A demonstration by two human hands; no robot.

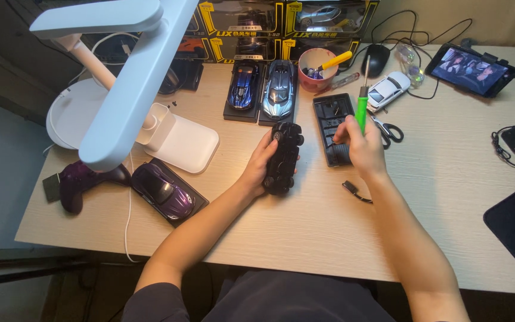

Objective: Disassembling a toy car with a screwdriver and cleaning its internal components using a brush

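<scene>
My left hand (257, 169) grips a black model car (283, 156) that lies belly-up on the wooden desk (305, 226), its wheels showing. My right hand (362, 145) holds a green-handled screwdriver (362, 104) upright, its shaft pointing up and away. Just under and left of that hand lies a black flat base plate (332, 122). A small dark part (353, 191) rests on the desk near my right wrist.
Blue (243, 86), silver-blue (279, 89) and purple (163, 189) model cars sit on black bases. A white toy car (388, 89), scissors (388, 130), a pink cup with tools (317, 68), a white desk lamp (126, 77), a purple gamepad (78, 182), boxed cars and a phone (471, 68) surround them.
</scene>
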